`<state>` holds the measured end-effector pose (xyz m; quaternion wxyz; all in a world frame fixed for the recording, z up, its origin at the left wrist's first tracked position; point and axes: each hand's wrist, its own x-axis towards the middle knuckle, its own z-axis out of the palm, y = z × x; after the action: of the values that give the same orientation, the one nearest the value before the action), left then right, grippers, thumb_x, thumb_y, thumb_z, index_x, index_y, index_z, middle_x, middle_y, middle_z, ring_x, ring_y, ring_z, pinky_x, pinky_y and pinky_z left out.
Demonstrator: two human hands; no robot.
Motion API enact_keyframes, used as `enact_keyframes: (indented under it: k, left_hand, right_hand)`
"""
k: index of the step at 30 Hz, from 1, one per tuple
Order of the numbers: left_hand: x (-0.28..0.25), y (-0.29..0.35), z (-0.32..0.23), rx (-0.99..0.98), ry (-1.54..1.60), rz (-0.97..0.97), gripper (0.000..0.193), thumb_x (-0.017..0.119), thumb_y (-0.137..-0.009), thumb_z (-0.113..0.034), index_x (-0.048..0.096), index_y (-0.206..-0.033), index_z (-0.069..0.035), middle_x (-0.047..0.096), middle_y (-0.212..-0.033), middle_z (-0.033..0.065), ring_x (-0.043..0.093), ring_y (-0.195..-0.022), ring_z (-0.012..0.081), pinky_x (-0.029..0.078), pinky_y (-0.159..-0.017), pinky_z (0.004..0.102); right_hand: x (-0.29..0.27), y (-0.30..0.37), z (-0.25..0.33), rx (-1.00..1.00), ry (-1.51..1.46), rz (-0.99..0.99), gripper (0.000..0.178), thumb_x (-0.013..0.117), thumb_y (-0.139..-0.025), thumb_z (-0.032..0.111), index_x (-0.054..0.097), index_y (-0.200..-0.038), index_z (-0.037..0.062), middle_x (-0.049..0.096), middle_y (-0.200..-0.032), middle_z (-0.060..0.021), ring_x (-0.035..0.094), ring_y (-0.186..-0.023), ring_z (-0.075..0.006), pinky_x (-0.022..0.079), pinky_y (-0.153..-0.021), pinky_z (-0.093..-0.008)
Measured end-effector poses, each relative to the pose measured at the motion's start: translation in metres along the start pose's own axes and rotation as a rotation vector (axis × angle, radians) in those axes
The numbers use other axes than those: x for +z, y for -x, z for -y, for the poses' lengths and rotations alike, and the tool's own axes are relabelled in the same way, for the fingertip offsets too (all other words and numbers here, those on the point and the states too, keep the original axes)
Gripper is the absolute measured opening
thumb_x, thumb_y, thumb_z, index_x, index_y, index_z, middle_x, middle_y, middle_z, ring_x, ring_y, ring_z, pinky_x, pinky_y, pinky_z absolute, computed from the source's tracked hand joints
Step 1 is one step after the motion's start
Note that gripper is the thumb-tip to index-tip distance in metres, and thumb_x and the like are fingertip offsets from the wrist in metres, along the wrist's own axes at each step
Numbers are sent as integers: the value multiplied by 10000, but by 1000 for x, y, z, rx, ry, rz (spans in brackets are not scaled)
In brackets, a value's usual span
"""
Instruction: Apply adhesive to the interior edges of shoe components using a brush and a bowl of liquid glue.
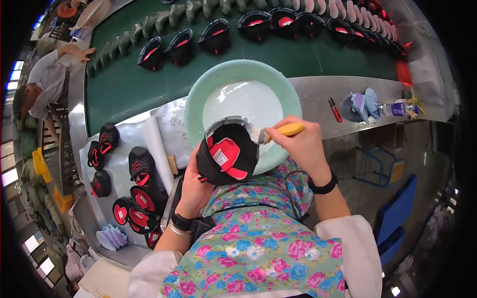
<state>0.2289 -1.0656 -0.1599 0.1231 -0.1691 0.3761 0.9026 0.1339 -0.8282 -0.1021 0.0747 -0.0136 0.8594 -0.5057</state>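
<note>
My left hand [193, 187] is wrapped round the side of a black shoe upper [228, 151], its red lining and white label facing up. Pinched in my right hand [304, 146] is a paintbrush [290, 129] with a yellow handle. White stuff coats the bristles, which touch or nearly touch the right rim of the upper. Just beyond both hands stands a pale green basin [195, 107] of white liquid [243, 104]. The near part of the basin is hidden behind the upper.
Shoe uppers [214, 37] and shoe lasts [161, 22] line a green belt [119, 104] ahead. More black-and-red uppers [141, 164] lie on the left table. Pliers [335, 110], a blue-purple cloth-like thing [365, 105] and a bottle [396, 109] sit right. A person [49, 74] is at far left.
</note>
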Motion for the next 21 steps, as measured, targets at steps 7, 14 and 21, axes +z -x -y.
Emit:
enact_keyframes:
  k: [7,14,21]
  left_hand:
    - [-1,-13,2,243,-225,47,628,583,-873,55,359,-1445,-77,497,-1389,77,501,-1248,185,408,-1058,335]
    - [11,-15,-6,287,-228,18,596,516,-896,78,349,-1450,-64,511,-1364,78,510,-1233,179,421,-1037,316]
    - [-57,-16,-2,-328,621,252,345,528,-926,-220,549,-1231,-59,644,-1120,157,643,-991,276,534,-854,408]
  right_hand:
    - [-10,22,44,213,-215,147,150,771,-777,111,683,-755,-8,651,-614,-25,581,-549,-47,433,-497,-192]
    - [-7,5,19,115,-84,168,159,775,-773,134,683,-769,4,656,-629,-43,601,-580,-62,471,-539,-222]
    - [-19,-13,36,-72,-127,-7,115,748,-786,85,691,-838,0,682,-725,-71,634,-646,-91,488,-589,-234]
